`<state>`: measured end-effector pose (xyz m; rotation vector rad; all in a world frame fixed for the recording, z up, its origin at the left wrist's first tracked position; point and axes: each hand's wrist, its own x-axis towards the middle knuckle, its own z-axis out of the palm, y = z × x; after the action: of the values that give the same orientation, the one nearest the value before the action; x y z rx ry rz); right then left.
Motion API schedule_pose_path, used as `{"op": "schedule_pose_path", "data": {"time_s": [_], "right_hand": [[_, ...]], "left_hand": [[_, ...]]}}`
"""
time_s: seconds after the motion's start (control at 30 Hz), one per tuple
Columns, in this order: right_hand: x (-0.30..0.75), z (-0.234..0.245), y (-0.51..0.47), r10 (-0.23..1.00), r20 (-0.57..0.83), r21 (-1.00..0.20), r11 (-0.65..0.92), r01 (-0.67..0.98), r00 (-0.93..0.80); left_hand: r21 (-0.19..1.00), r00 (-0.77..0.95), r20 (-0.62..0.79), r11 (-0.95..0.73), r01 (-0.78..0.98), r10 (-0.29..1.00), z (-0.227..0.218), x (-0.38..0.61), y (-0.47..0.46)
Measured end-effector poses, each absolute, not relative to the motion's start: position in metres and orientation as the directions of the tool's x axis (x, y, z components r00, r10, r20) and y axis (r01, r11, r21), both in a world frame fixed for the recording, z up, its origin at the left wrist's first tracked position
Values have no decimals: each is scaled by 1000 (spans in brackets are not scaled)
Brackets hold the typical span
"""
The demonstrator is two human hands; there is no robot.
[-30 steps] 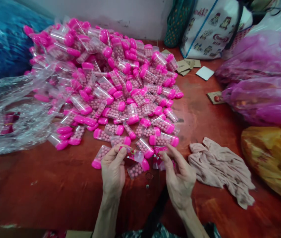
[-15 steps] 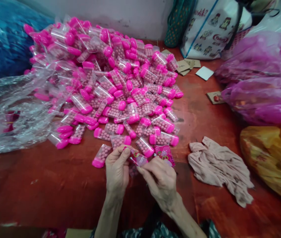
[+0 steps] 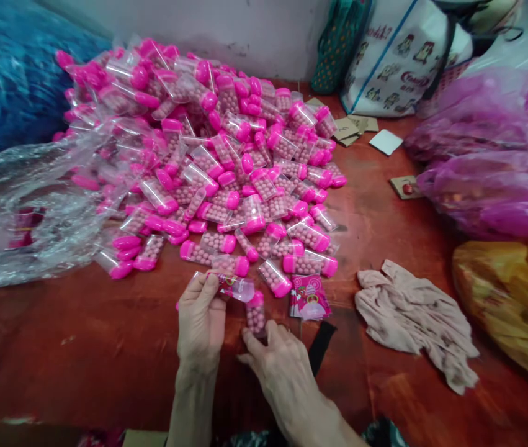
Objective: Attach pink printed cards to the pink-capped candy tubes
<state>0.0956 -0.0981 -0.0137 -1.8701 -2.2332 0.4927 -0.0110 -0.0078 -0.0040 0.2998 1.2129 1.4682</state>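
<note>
A printed pink plastic sleeve (image 3: pixel 236 287), partly see-through, is pinched by my left hand (image 3: pixel 202 316) between thumb and fingers. Just below its right end, a small clear candy container (image 3: pixel 255 315) with a pink cap and round pink candies lies on the table, cap pointing away from me. My right hand (image 3: pixel 282 366) has its thumb and fingers closed about the near end of this container. To the right lies a small stack of pink printed sleeves (image 3: pixel 310 297). A large heap of similar candy containers (image 3: pixel 226 205) spreads out beyond both hands.
Clear plastic sheeting (image 3: pixel 35 217) and a blue bag (image 3: pixel 12 74) lie left. On the right of the red table (image 3: pixel 105 347) are a crumpled cloth (image 3: pixel 412 316), a yellow bag (image 3: pixel 501 298) and purple bags (image 3: pixel 491 180). A black strip (image 3: pixel 322 347) lies beside my right hand.
My right hand has left the sleeve and moved down to the candy container. My left hand has shifted left with the sleeve, uncovering the container below it.
</note>
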Motion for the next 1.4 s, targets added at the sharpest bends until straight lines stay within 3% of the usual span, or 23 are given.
{"op": "schedule_pose_path", "data": {"time_s": [0.23, 0.47, 0.57, 0.63, 0.7, 0.8, 0.97, 1.27, 1.4], "right_hand": [[97, -9, -99, 997, -70, -461, -19, 887, -15], [88, -11, -65, 999, 0, -339, -43, 940, 46], [89, -14, -63, 997, -64, -404, -72, 912, 51], [95, -11, -66, 987, -142, -575, -148, 805, 80], [105, -4, -70, 966, -232, -766, -256, 590, 118], [120, 11, -73, 924, -336, -883, -377, 280, 183], [127, 28, -68, 890, -447, -894, -446, -37, 92], [134, 21, -65, 843, -531, -768, -520, -375, -81], [141, 19, -62, 832, -548, -745, -532, -402, -86]], "left_hand": [[777, -309, -445, 191, -600, 841, -5, -19, -7], [832, -335, -366, 145, -535, 868, -7, -30, -4], [829, -329, -369, 148, -540, 869, -8, -29, -4], [827, -321, -370, 152, -541, 872, -8, -28, -4], [825, -320, -373, 153, -544, 871, -7, -27, -5], [824, -335, -370, 140, -549, 866, -6, -26, -6], [841, -302, -340, 144, -521, 891, -5, -19, -7], [863, -167, -266, 157, -481, 949, -6, -8, -10], [851, -158, -263, 152, -502, 952, -7, -7, -11]]}}
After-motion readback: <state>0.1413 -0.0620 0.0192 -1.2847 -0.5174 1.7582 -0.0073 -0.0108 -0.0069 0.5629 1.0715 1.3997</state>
